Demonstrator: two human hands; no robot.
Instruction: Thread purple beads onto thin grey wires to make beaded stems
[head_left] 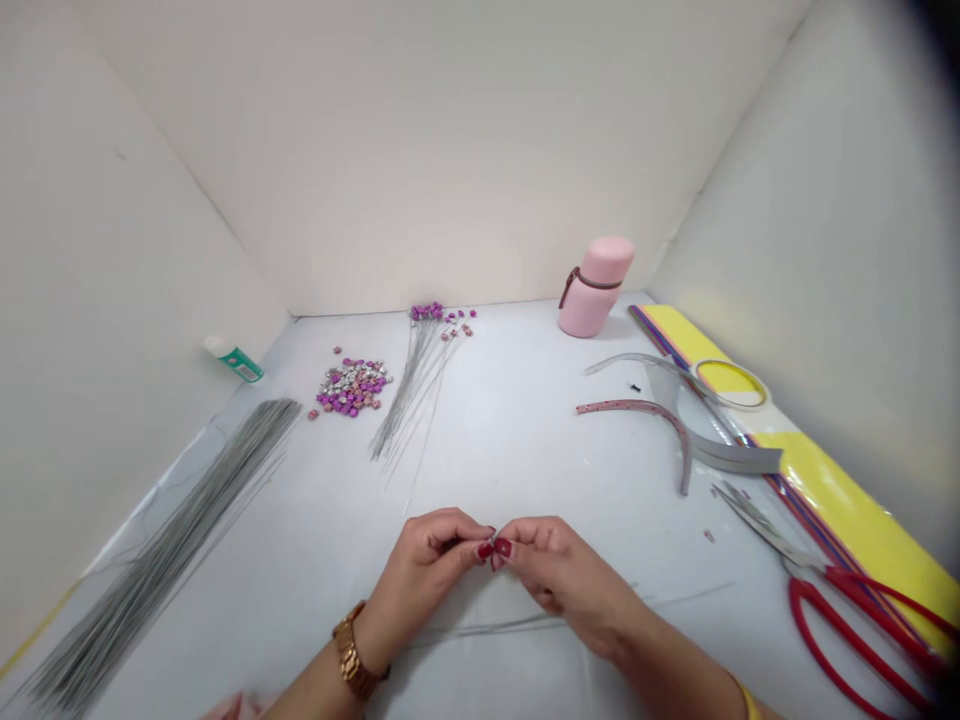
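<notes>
1. My left hand (439,560) and right hand (562,568) meet low over the desk (510,430), and the fingers of both are pinched narrow on one small silvery piece (493,537); the fingertips cover most of it, so I cannot tell its full shape
2. That piece sits in front of me, between my two thumbs, nearer to me than the heap of little folded stars (351,388) and the wire-stemmed stars (427,312)
3. Going by its look, I judge it nearly weightless and thin, perhaps paper; it should bend readily, take a crease and squash if I press hard, so the pinch wants to be light
4. The sheen suggests a slick face that could slide under a smooth nail; I would trust the pads more than the nails, and take hold at the edges rather than across the middle
5. The patterned pink strip (630,406) and the grey strip (739,458) lie curved to my right, well apart from my fingers; they look pliant and springy, easiest to lift by an end
6. A few thin wires (487,629) run across the desk beneath my hands; they look light but stiffer, and I cannot tell whether my wrists touch them
</notes>
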